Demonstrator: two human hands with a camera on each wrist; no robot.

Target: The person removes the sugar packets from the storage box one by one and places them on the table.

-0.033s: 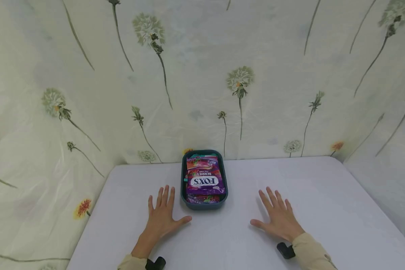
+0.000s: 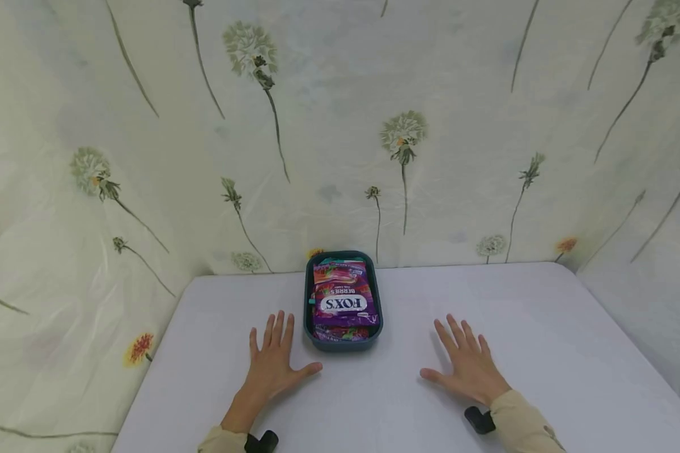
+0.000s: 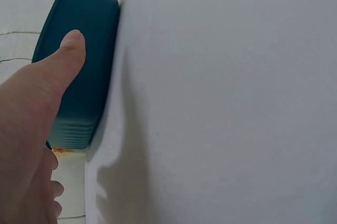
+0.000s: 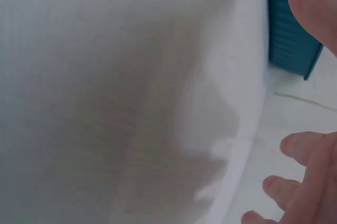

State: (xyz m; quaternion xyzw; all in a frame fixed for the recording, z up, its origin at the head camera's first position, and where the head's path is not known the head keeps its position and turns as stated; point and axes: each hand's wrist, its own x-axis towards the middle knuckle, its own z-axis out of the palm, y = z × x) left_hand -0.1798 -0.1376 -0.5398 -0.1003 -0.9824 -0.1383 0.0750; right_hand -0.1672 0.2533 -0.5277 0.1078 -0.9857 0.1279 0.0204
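A dark teal plastic basket [image 2: 344,346] stands near the far edge of the white table [image 2: 396,415]. On top in it lies a purple packet of Fox's Berries candy [image 2: 344,289], its lettering upside down from here. Part of another berry-printed packet [image 2: 340,333] shows beneath. My left hand [image 2: 273,371], fingers straight and spread, is to the near left of the basket, holding nothing. Farther off, on the right, my right hand [image 2: 467,371] is likewise spread and holds nothing. The left wrist view shows the basket's outer side [image 3: 92,39] beyond the thumb; the right wrist view shows one corner [image 4: 289,39].
A pale curtain [image 2: 328,126] printed with dandelions hangs behind the table and along both sides. Each wrist carries a small black camera, one at the left cuff [image 2: 262,441] and one at the right cuff [image 2: 480,420]. The sleeves [image 2: 524,421] are beige.
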